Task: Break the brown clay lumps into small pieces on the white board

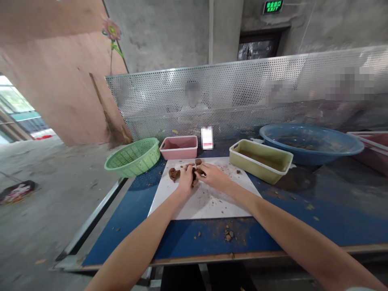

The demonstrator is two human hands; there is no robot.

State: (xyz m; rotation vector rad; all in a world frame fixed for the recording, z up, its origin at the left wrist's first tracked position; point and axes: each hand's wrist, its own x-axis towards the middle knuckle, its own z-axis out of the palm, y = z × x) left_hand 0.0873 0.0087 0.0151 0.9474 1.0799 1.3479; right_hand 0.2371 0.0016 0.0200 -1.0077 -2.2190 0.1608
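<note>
Though fingers hide it, both hands' grip [194, 176] closes on a brown lump [194, 173].

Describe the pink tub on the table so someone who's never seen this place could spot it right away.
Start at the blue table and go to its far edge, along the perforated metal screen. Just beyond the white board, where both hands work on brown lumps, sits the pink tub. It lies between the round green basket and a small white card, and it is the only pink rectangular container with a white rim there.
</note>
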